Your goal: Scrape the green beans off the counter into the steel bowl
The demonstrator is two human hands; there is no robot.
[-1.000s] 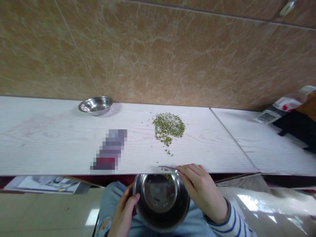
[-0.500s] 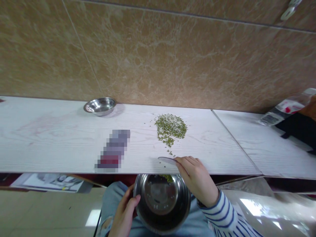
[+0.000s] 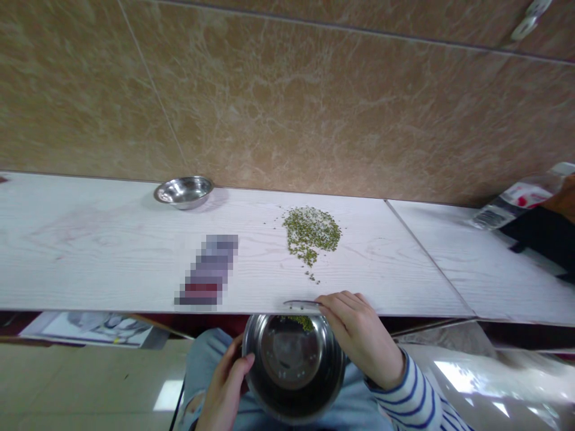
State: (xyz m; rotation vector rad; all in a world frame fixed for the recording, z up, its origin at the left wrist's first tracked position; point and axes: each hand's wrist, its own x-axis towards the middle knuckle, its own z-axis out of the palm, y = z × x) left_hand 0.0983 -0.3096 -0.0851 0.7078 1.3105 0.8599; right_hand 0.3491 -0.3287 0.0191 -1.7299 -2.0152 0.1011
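My left hand [image 3: 229, 377] grips the left rim of a deep steel bowl [image 3: 294, 398], thumb on the rim, below the table's front edge. Some green beans [image 3: 302, 322] lie inside, at the bowl's far side. A thin, curved piece with a dark edge [image 3: 300, 302] is pinched in my right hand [image 3: 359, 326]; its exact kind is unclear. It rests at the table edge above the bowl, with a few beans beside it. Farther back on the table is a spread pile of green beans mixed with white grains [image 3: 312, 228], with a short trail toward me.
A shallow steel dish [image 3: 184, 193] stands by the wall at the back left. A blurred-out flat object [image 3: 207, 272] lies left of the pile. At the far right are a clear plastic bottle [image 3: 516, 200] and a black item [image 3: 539, 233]. The white table [image 3: 112, 257] meets a tiled wall.
My right hand has drawn the thin piece toward me, close to the table edge, and its face has turned edge-on. My left hand and the bowl stay nearly in place.
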